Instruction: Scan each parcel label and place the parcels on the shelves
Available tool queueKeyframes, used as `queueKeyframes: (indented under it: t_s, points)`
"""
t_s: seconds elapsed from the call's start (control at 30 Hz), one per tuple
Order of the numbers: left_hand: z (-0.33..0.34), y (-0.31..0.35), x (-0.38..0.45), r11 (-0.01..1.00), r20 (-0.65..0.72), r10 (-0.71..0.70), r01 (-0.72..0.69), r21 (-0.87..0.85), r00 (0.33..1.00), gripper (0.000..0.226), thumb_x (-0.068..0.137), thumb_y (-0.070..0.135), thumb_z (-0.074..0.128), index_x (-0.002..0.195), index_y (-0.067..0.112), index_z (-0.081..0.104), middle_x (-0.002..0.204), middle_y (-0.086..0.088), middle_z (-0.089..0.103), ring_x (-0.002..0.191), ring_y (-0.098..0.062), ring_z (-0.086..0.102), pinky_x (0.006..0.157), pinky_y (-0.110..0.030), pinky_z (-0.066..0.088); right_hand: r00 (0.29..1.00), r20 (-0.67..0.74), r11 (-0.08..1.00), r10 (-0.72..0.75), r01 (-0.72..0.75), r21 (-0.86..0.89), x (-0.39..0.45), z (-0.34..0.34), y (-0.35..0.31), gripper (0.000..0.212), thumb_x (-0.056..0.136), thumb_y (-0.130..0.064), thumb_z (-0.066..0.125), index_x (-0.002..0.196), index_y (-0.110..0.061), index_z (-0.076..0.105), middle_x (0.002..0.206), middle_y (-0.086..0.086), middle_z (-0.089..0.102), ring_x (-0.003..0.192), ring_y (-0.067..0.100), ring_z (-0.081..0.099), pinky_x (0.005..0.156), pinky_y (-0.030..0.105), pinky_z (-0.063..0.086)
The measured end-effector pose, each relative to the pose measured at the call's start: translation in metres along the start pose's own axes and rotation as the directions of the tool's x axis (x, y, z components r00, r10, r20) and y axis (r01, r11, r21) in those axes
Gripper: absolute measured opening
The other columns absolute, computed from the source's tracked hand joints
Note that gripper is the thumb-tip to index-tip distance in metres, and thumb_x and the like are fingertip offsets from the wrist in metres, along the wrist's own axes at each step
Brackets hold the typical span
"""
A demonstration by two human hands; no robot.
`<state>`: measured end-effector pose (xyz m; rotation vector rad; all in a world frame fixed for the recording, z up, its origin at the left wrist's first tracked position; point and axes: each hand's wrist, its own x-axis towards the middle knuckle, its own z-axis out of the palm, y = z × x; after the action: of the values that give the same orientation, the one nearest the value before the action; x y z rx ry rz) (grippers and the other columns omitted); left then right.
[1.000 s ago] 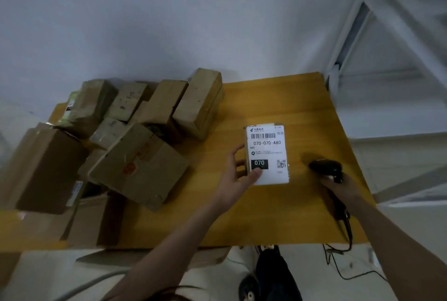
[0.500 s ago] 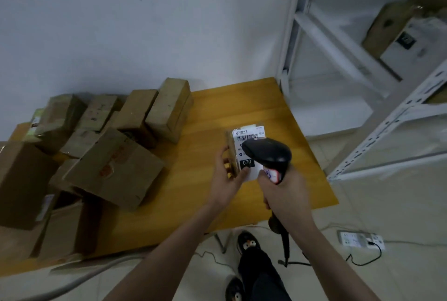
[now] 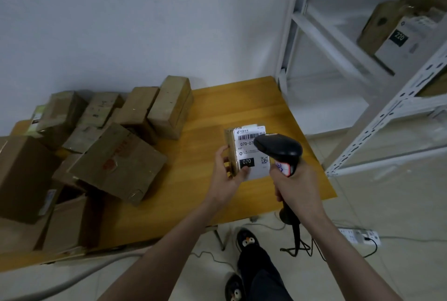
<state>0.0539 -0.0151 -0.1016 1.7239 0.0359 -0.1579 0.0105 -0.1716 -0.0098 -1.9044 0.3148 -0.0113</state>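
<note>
While the left hand (image 3: 226, 174) grips a small parcel (image 3: 249, 153) above the desk (image 3: 205, 112), its fingers (image 3: 221, 153) curled round the parcel's left side and the thumb pressed on the white label (image 3: 250, 166) by the black "070" block, the right hand (image 3: 296, 187) is wrapped round the handle of a black scanner (image 3: 278, 149) whose head overlaps the label's upper right part. The parcel is held near the desk's right edge, label facing up toward the camera. A heap of brown boxes (image 3: 116, 158) crowds the desk's left half and reaches the wall, leaving bare wood between the heap and the parcel and along the desk's front edge. Just right of the desk stands a white metal shelf rack (image 3: 377, 131), with open floor between them; a labelled box (image 3: 396, 34) sits on a shelf high to the desk's right. The scanner's cable (image 3: 298, 240) hangs past the desk's front edge to the floor.
</note>
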Motion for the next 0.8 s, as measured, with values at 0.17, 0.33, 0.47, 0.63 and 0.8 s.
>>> queueKeyframes:
  t_s: [0.17,0.33,0.47,0.63,0.8]
  points:
    - [-0.026,-0.001,-0.003,1.0,-0.065,0.005,-0.004,0.018,0.998,0.064,0.088,0.02,0.07,0.129,0.043,0.026,0.123,0.0,0.056,0.107,-0.016,0.062,0.076,-0.021,0.055,0.993,-0.038,0.993,0.115,-0.115,-0.013,0.046,0.014,0.033,0.013,0.088,-0.006,0.056,0.078,0.003,0.055,0.056,0.013,0.052,0.041,0.017,0.048,0.042,0.024,0.042]
    - [-0.059,0.003,-0.007,1.0,-0.15,-0.011,0.014,0.018,0.989,0.065,0.08,0.034,0.07,0.129,0.044,0.028,0.123,0.002,0.057,0.106,-0.013,0.063,0.079,-0.025,0.056,0.938,0.104,0.942,0.332,-0.324,-0.083,0.116,0.055,0.1,0.014,0.091,-0.004,0.053,0.076,-0.003,0.052,0.056,0.013,0.05,0.045,0.025,0.047,0.05,0.034,0.043]
    - [-0.079,0.007,-0.008,0.999,-0.178,-0.031,0.029,-0.014,0.984,0.068,0.088,0.023,0.07,0.135,0.036,0.023,0.122,0.004,0.055,0.103,-0.01,0.063,0.075,-0.022,0.055,0.881,0.177,0.89,0.439,-0.4,-0.217,0.141,0.081,0.137,0.025,0.095,-0.009,0.052,0.071,-0.006,0.049,0.057,0.011,0.046,0.048,0.025,0.044,0.054,0.034,0.04]
    - [-0.089,0.013,-0.008,0.999,-0.187,-0.041,0.041,-0.006,0.982,0.069,0.088,0.023,0.069,0.137,0.036,0.022,0.123,0.009,0.052,0.099,0.009,0.06,0.074,-0.014,0.052,0.886,0.19,0.885,0.424,-0.36,-0.296,0.153,0.093,0.161,0.019,0.095,-0.014,0.057,0.08,-0.006,0.051,0.062,0.009,0.043,0.055,0.023,0.042,0.053,0.033,0.034]
    - [-0.085,0.018,-0.01,0.999,-0.155,-0.043,0.041,-0.015,0.987,0.068,0.089,0.02,0.068,0.137,0.035,0.022,0.124,0.005,0.053,0.098,0.011,0.06,0.075,-0.015,0.052,0.894,0.163,0.879,0.418,-0.353,-0.321,0.147,0.09,0.156,0.033,0.092,-0.024,0.062,0.1,0.006,0.052,0.074,0.012,0.05,0.069,0.027,0.05,0.063,0.041,0.043]
